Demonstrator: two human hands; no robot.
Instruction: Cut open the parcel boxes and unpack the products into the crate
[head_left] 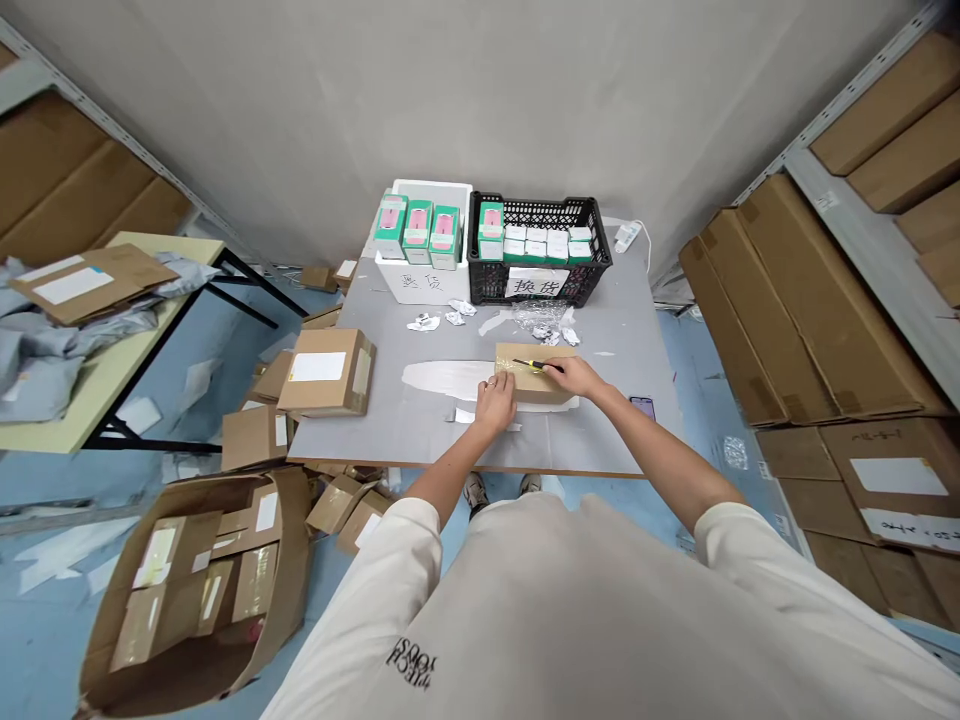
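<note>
Brown cardboard parcel (531,382) is lying on a grey tabletop (390,445), a left hand (495,400) bracing its near edge, grip unclear, while a right hand (577,378) is clamping a yellow-handled utility knife (534,365), tip held low and shallow against the taped top.

A parcel-packing storeroom is indicated: flattened cartons (817,310) are stacked on metal shelving (870,240) right of the right grip (577,378), and labelled cardboard boxes (255,437) are scattered across the floor (52,610) left of it.
</note>
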